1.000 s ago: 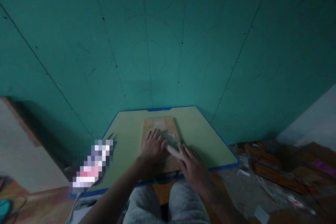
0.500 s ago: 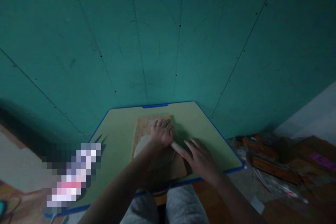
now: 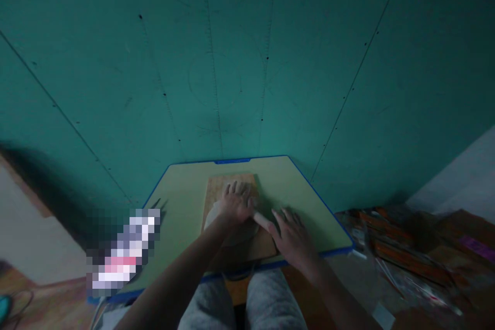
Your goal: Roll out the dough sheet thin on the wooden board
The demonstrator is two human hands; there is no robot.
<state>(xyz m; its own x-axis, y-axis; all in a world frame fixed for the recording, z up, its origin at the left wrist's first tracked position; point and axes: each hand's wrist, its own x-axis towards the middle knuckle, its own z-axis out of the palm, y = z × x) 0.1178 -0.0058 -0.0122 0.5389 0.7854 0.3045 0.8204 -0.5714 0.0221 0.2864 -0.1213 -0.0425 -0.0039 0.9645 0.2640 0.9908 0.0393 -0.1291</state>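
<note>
A flat sheet of pale dough [image 3: 243, 236] lies on a wooden board [image 3: 215, 186]. My left hand [image 3: 235, 204] rests palm down above the dough, its fingers stretched toward the far edge of the board. Between my hands runs a light rolling pin [image 3: 263, 221], tilted down to the right. Its left end disappears under my left hand. My right hand [image 3: 291, 233] has its thumb side against the pin's right end, and its fingers spread out beyond the board's right edge.
The board lies on a pale tabletop [image 3: 181, 193] with a blue rim, set against a green wall [image 3: 235, 51]. A pixelated object [image 3: 129, 252] sits at the table's left edge. Wrapped goods [image 3: 402, 247] are piled on the floor to the right.
The view has shifted slightly, so the wall and table sit a little differently. Both hands stay at the rolling pin, with the left thumb now nearer the pin.
</note>
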